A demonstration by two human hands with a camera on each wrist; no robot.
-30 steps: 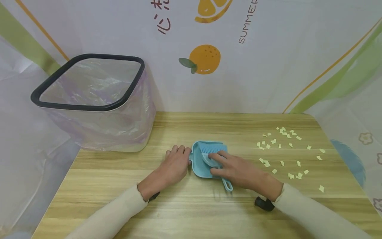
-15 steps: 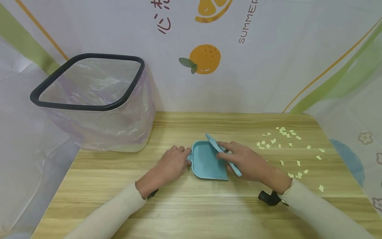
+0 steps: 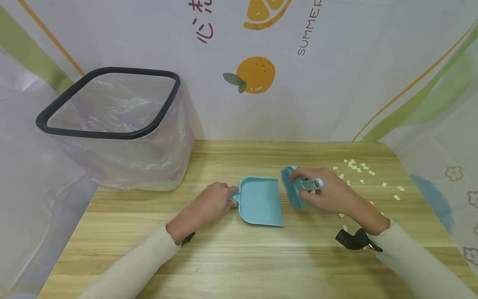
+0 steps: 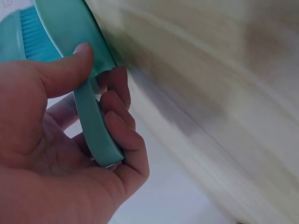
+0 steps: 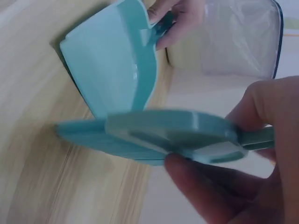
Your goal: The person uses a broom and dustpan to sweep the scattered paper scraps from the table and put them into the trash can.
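Note:
A light blue dustpan (image 3: pixel 260 201) lies on the wooden table with its wide edge facing right. My left hand (image 3: pixel 213 203) grips its handle (image 4: pixel 96 126); in the left wrist view the thumb presses on top and the fingers curl around below. Just right of the dustpan's edge, my right hand (image 3: pixel 328 189) holds a small blue hand brush (image 3: pixel 293 189), bristles toward the pan. Thumb and fingers pinch the brush near its head (image 5: pixel 173 133) in the right wrist view. Scraps of pale yellow paper (image 3: pixel 352 166) are scattered to the right, partly hidden by the right hand and forearm.
A bin (image 3: pixel 149 160) with a black rim and a clear liner stands at the table's back left. Behind the table (image 3: pixel 231 261) hangs a white curtain (image 3: pixel 313 95) with orange prints. Black wrist mounts (image 3: pixel 352 239) sit under the forearms.
My right hand has lifted the brush out of the dustpan, turned it and carried it right, past the pan's edge. The left hand keeps its hold on the dustpan, which has hardly moved.

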